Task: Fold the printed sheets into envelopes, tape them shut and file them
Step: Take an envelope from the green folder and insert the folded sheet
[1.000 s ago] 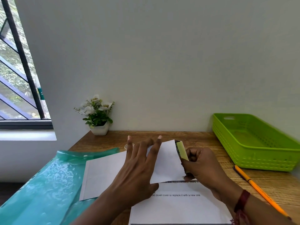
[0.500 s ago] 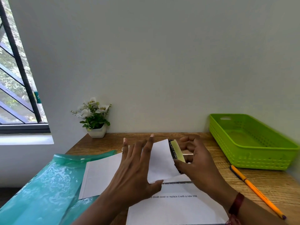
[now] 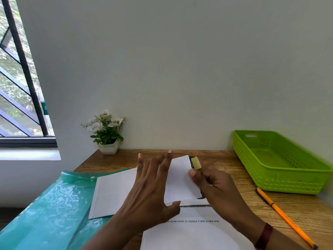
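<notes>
The left hand (image 3: 151,192) is spread, its fingers straight and fanned over the left part of the folded sheet (image 3: 180,183), with the thumb out along the sheet's near edge. I cannot tell whether the palm presses down or only rests there. The right hand (image 3: 216,190) has its fingers curled and pinches the folded sheet at its right edge, the thumb tip on top of the paper. Just above that thumb, at the sheet's far right corner, a pale yellow-green strip (image 3: 196,163) sits beside a narrow black printed band. What the strip is I cannot make out.

The folded sheet lies in the middle of the wooden worktop (image 3: 225,159), its near edge overlapping a flat printed sheet (image 3: 194,231) that shows lines of black text and runs to the bottom of the view. To the left, partly under the left hand, a blank sheet (image 3: 113,193) lies across a teal plastic folder (image 3: 50,210), which hangs over the worktop's left edge.

A green basket (image 3: 281,165) stands at the right against the wall, well apart from the hands. An orange pen (image 3: 284,217) lies just in front of it, slanting toward the near right corner. A small white pot of white flowers (image 3: 108,134) stands at the back left, near the window (image 3: 18,87). The right wrist wears a dark red band (image 3: 264,236).
</notes>
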Available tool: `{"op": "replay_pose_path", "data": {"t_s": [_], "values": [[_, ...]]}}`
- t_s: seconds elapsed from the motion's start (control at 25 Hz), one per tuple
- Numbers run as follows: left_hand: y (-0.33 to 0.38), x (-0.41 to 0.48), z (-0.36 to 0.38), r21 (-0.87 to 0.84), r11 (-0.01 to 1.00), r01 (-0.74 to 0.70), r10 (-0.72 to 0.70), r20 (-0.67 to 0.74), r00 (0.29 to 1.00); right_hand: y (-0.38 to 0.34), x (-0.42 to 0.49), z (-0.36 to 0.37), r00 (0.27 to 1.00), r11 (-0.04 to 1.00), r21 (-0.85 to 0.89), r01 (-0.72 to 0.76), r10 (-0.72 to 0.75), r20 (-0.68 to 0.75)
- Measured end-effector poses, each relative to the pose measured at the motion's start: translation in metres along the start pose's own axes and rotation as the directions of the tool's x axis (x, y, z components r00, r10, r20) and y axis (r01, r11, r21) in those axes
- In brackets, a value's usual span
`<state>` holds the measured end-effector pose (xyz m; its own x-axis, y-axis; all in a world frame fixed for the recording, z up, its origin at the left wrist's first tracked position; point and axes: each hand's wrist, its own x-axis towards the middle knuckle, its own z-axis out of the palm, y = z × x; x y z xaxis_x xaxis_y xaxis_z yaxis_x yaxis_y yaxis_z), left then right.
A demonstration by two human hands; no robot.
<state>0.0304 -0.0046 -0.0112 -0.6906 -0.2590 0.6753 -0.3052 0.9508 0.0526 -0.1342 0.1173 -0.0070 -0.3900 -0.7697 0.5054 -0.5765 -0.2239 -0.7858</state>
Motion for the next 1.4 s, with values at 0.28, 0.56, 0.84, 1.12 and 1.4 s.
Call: {"op": "replay_pose_path", "data": {"t_s": [0.28, 0.56, 0.84, 1.12, 1.4], "values": [[0.000, -0.001, 0.002, 0.037, 0.999, 0.007, -0.008, 0.007, 1.000, -0.002, -0.002, 0.005, 0.966, 0.924, 0.295, -0.243, 0.203, 0.159], [-0.008, 0.001, 0.001, 0.102, 0.995, 0.018, -0.017, -0.014, 1.000, 0.002, 0.005, -0.003, 0.963, 0.882, 0.390, -0.263, 0.213, 0.168], [-0.028, 0.002, -0.011, 0.182, 0.980, 0.079, -0.090, 0.054, 0.994, 0.021, 0.020, -0.020, 0.962, 0.871, 0.418, -0.257, 0.271, 0.026], [-0.053, 0.003, -0.012, 0.240, 0.962, 0.131, -0.153, 0.076, 0.985, 0.040, 0.024, -0.016, 0.962, 0.928, 0.326, -0.182, 0.236, -0.136], [-0.083, -0.001, -0.012, 0.025, 0.948, 0.317, -0.317, 0.136, 0.939, 0.053, 0.013, -0.019, 0.981, 0.859, -0.502, 0.103, -0.006, 0.192]]}}
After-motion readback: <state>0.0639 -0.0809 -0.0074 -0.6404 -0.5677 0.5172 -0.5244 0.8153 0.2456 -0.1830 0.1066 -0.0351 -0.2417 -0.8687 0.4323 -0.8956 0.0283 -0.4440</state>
